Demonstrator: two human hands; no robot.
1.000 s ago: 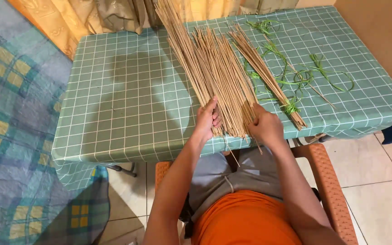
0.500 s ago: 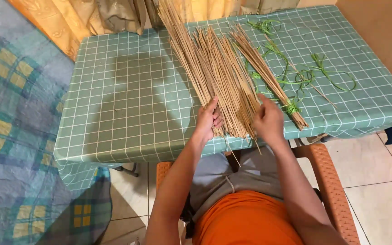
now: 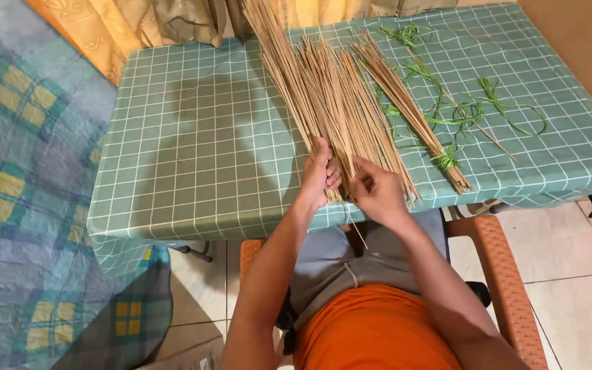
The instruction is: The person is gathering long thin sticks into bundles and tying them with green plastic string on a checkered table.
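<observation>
Left hand (image 3: 320, 175) clenched round stick bundle (image 3: 330, 109) at table's (image 3: 193, 171) near edge, steadying it; right hand (image 3: 376, 192) pinching one stick's end.

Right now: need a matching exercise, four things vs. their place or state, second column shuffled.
Things:
1. loose fan of thin tan sticks
2. tied bundle of tan sticks
3. curly green leaf strips
4. orange plastic chair

Places or states:
A. scattered on the tablecloth's right part
B. under the seated person
C. gathered at the near ends by both hands
D. lying alone, right of the fan

Pairs: 1-C, 2-D, 3-A, 4-B
</observation>
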